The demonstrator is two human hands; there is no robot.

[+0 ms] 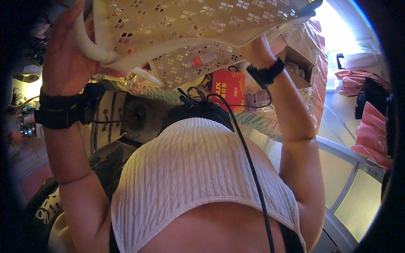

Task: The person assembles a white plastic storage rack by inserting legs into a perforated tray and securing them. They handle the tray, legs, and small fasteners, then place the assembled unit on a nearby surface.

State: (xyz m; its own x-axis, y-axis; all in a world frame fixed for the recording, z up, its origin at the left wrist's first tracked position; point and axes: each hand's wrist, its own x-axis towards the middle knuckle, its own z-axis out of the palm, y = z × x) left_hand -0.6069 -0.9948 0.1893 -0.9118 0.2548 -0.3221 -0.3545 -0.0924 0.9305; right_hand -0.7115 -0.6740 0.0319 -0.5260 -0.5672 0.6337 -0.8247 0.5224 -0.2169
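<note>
A white plastic basket with a pattern of small diamond-shaped holes is raised in front of me, cut off by the top edge of the head view. My left hand is closed around its thick rounded handle at the left. At the right, my right hand grips the basket's lower rim, its fingertips mostly hidden. Just under that rim, a small clear bottle with a pink-red cap shows against another perforated panel. Below the right hand lies a red box on the bed or table surface.
Black straps circle both wrists, and a dark cable runs down over my white ribbed top. An open cardboard box stands beyond my right wrist. Pink cloth items are at the far right, near a pale cabinet.
</note>
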